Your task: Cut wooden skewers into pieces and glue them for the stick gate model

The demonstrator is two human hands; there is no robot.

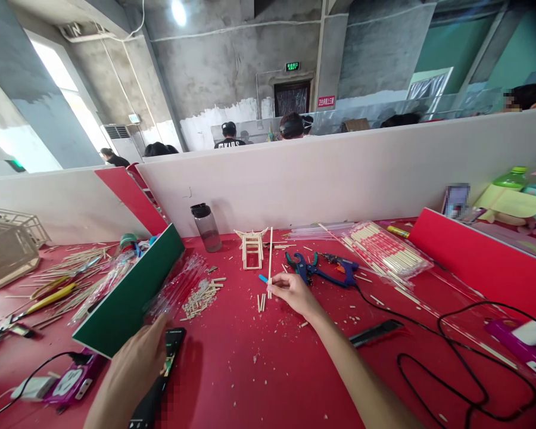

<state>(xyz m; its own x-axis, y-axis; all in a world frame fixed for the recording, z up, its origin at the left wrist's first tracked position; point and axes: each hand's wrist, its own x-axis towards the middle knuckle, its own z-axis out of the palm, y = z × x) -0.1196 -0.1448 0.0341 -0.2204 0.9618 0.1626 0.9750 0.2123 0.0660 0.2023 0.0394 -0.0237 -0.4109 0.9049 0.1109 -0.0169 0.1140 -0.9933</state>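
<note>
In my right hand (293,292) a thin wooden stick (270,253) stands nearly upright, pinched between thumb and fingers. A small blue item (263,278) pokes out at the fingertips; its kind is unclear. Just below lie a few short cut sticks (261,302) on the red table. Behind the hand is a small frame built of sticks (252,249). My left hand (136,360) hovers over or rests beside a black phone (173,345); its fingers are mostly hidden by the back of the hand.
A green divider (131,292) stands left, a red one (486,256) right. Near them are a pile of stick pieces (202,298), a water bottle (206,227), blue cutters (301,266), a glue gun (342,269), bagged sticks (386,250) and a looping black cable (446,339).
</note>
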